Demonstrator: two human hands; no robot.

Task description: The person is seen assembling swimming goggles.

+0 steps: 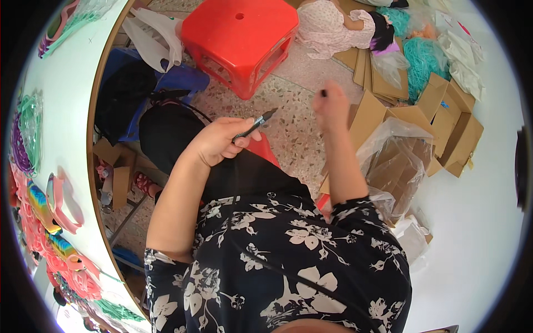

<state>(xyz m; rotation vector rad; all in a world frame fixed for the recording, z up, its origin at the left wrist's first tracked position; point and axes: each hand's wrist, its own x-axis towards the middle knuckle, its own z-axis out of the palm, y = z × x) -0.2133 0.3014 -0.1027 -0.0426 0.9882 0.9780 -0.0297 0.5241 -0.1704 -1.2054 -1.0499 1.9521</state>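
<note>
My left hand [226, 136] is closed round a dark marker pen [258, 123], held between thumb and fingers with its tapered end pointing up and to the right. Over the floor to the right, my right hand [333, 105] is raised, slightly blurred, with its fingers curled in. A small black piece [324, 93] that looks like the pen's cap shows between those fingers. The two hands are apart, and the pen touches only the left one.
A red plastic stool [239, 33] stands ahead. To the left runs a white table [66, 100] with pink straps and bagged cords. Opened cardboard boxes [455, 127], a clear plastic bag [400, 150] and turquoise stringy bundles [425, 61] lie on the right. Another person [333, 28] is at the far side.
</note>
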